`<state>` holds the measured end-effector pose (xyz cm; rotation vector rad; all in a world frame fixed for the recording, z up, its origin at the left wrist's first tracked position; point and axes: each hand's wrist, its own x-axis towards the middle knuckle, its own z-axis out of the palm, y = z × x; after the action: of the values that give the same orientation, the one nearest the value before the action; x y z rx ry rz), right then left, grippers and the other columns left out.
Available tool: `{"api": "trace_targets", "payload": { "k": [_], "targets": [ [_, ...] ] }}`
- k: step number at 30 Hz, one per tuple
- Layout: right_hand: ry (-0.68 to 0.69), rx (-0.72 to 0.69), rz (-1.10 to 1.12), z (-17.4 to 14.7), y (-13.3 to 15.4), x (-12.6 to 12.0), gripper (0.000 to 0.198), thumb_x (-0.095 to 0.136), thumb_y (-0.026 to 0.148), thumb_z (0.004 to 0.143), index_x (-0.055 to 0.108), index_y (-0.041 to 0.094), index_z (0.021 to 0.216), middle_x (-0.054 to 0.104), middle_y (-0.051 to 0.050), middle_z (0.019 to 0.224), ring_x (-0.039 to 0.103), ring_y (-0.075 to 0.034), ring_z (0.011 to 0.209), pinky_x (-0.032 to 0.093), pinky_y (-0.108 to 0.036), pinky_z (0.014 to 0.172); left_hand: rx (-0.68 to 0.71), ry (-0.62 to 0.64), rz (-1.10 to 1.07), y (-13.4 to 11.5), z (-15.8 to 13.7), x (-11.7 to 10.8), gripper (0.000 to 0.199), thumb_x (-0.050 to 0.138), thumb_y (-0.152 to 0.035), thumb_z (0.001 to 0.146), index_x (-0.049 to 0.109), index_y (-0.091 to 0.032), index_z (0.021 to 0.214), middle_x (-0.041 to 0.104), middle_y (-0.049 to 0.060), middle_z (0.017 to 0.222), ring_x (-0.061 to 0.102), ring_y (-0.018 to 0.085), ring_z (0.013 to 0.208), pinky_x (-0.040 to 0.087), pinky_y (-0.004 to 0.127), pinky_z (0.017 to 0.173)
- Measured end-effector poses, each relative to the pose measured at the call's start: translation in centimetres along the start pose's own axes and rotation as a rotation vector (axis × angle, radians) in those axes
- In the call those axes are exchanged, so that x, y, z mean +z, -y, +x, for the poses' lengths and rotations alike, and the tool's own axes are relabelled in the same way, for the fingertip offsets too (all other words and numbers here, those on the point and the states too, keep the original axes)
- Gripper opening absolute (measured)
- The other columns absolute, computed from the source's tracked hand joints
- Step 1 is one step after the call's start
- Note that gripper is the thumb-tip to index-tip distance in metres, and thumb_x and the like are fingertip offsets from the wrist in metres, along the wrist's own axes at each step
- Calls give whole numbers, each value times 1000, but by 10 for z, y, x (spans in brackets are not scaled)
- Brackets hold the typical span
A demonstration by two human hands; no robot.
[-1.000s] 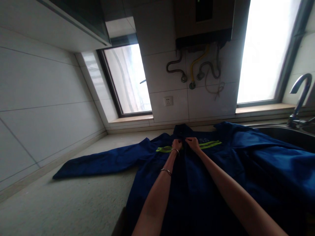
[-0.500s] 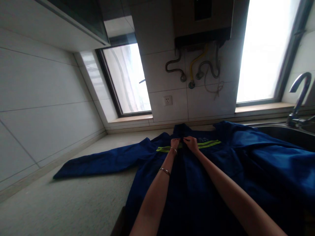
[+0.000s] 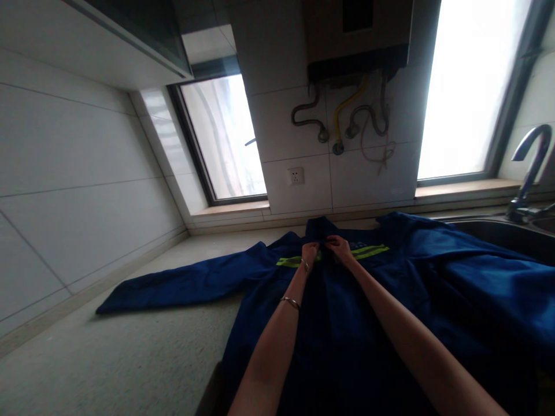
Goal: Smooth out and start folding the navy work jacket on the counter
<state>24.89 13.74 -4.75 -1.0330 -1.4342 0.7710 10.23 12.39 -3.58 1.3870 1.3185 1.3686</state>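
Observation:
A dark blue work jacket [image 3: 269,306] lies spread over the counter, collar toward the wall and one sleeve stretched out to the left. A yellow-green striped band [image 3: 370,252] crosses its chest. My left hand [image 3: 310,253] is closed on the jacket's front just below the collar, with bangles on that wrist and forearm. Close beside it, my right hand [image 3: 339,248] pinches the other side of the front opening. The fingertips of both hands nearly meet, and the small part between them is too dark to make out.
The speckled counter [image 3: 151,358] extends on the left. At the right, a sink [image 3: 489,231] with a chrome faucet [image 3: 531,167] sits beside the jacket's other sleeve. A water heater [image 3: 358,40] with hoses hangs on the tiled wall above a socket [image 3: 296,175].
My right hand has shifted slightly to the right and up, its fingers changing position at the jacket front. My left hand stays almost where it was.

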Motion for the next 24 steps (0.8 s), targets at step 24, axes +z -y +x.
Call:
{"api": "trace_targets", "payload": {
  "k": [24],
  "targets": [
    [205, -227, -211, 1, -2, -7, 25, 55, 31, 73, 65, 17, 90, 66, -4, 78, 58, -17, 71, 45, -28, 71, 180, 35, 167, -3, -4, -4, 26, 55, -6, 68, 74, -14, 84, 69, 5, 81, 61, 14, 75, 48, 27, 75]
  ]
}}
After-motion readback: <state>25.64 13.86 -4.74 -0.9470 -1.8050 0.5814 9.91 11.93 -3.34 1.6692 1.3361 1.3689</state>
